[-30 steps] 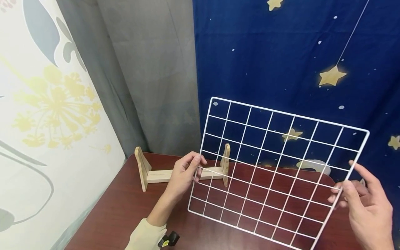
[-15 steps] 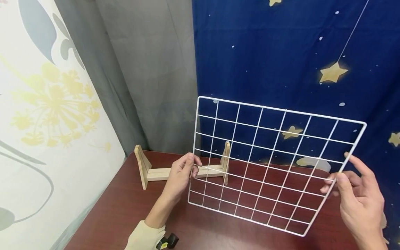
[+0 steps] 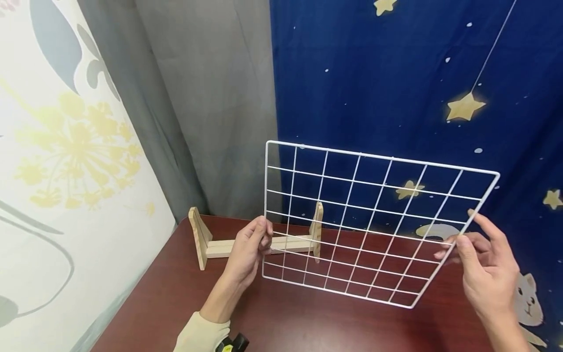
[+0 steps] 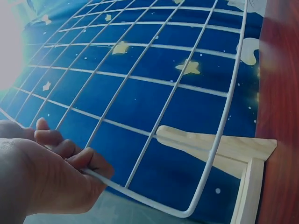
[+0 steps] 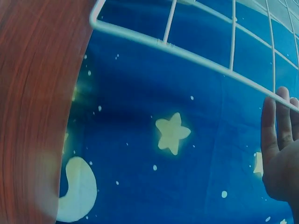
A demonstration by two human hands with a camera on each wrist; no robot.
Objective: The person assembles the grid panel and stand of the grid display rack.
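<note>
A white wire grid panel [image 3: 375, 208] is held up in the air over the table, leaning in the head view. My left hand [image 3: 248, 247] pinches its left edge below the middle, thumb on the near side. The left wrist view shows that hand [image 4: 56, 172] with fingers curled round the border wire. At the opposite edge, my right hand [image 3: 490, 269] holds the frame between thumb and fingers, with the index finger extended along it. The right wrist view catches only part of this hand [image 5: 285, 163], with fingertips at the wire; its thumb is out of sight.
Behind the panel, a pale wooden stand [image 3: 200, 239] with two upright ends and a crossbar sits on the dark red table [image 3: 167, 293]. A grey curtain [image 3: 220, 98] and a blue starry curtain [image 3: 352, 98] hang behind, with a patterned white surface [image 3: 88, 234] at left.
Both hands have moved the panel leftward, and its bottom edge has risen in view, so it looks shorter and tilted differently. The grips stay the same. The wooden stand has not moved.
</note>
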